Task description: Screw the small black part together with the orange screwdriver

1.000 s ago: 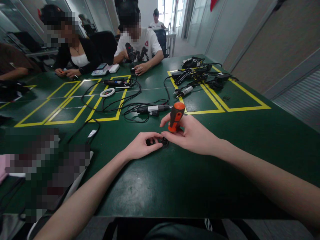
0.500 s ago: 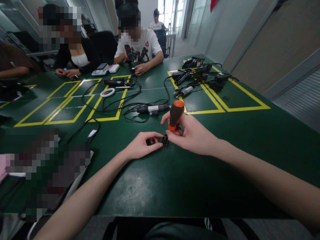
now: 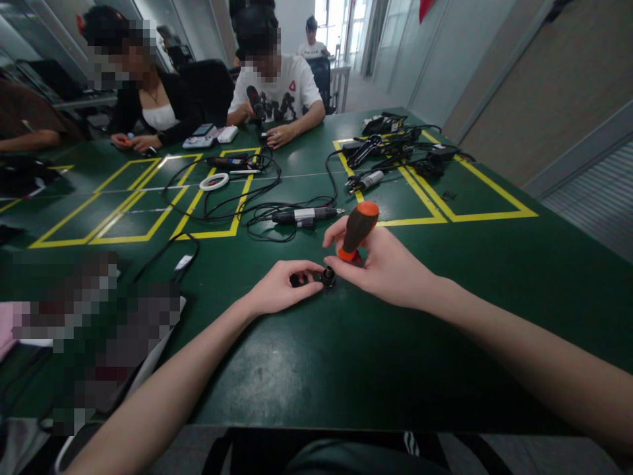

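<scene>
My left hand [image 3: 283, 286] rests on the green table, thumb and fingertips closed on a small round black part [image 3: 327, 278] that stands on the tabletop. A short post rises from the middle of that part. Just to its right, my right hand [image 3: 383, 260] is wrapped around a screwdriver [image 3: 360, 227] with an orange and dark grey handle. The handle leans up and to the right. Its lower end is among my fingers, and I cannot make out the shaft or tip.
Beyond my hands lies a corded black and grey power tool [image 3: 304, 216]. A white ring [image 3: 214, 182] and another tool [image 3: 234, 163] sit farther left. Cables and tools pile up at the back right. Two blurred-out flat objects [image 3: 136, 336] are at left. Several people sit across the table.
The screwdriver's handle has tipped to the right, turning with my right hand. My left hand keeps its hold on the black part.
</scene>
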Demonstrator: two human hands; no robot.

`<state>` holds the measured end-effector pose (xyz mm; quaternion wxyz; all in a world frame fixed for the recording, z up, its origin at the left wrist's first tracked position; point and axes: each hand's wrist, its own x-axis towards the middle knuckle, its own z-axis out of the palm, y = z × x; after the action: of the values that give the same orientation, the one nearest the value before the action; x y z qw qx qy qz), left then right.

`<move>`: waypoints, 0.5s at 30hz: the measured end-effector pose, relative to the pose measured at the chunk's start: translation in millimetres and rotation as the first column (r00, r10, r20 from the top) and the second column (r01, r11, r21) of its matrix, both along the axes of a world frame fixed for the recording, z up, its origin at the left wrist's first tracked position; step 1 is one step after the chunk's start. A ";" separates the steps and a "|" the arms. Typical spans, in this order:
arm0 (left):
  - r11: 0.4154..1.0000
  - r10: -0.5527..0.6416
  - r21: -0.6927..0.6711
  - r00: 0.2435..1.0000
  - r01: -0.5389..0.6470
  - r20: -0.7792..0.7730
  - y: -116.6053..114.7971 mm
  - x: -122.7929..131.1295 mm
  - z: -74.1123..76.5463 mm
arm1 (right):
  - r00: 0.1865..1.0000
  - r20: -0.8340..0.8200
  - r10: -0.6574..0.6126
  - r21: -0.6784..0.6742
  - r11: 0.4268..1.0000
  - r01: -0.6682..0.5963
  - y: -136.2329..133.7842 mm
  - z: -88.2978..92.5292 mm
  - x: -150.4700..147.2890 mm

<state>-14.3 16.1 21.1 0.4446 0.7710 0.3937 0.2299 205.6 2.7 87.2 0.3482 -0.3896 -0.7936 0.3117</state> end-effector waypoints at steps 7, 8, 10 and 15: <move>1.000 0.000 0.002 1.000 0.000 0.002 0.2 0.5 -2.2 | 0.999 0.032 -0.018 0.045 0.999 0.017 0.9 0.4 0.3; 1.000 -0.001 0.002 1.000 0.001 0.002 0.3 0.3 -2.5 | 1.000 0.029 -0.011 0.031 0.999 0.010 0.9 0.3 0.2; 1.000 0.001 0.002 1.000 -0.001 0.005 0.4 0.0 -2.7 | 1.000 0.012 -0.002 0.004 1.000 0.002 0.8 0.2 0.1; 1.000 -0.001 0.000 1.000 0.001 0.017 0.0 -0.1 -1.3 | 0.999 -0.050 -0.009 -0.043 0.999 0.006 1.2 -1.7 -0.1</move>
<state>-14.5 16.0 19.8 0.4482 0.7692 0.3896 0.2359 205.5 3.9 85.5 0.3609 -0.3919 -0.7762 0.3371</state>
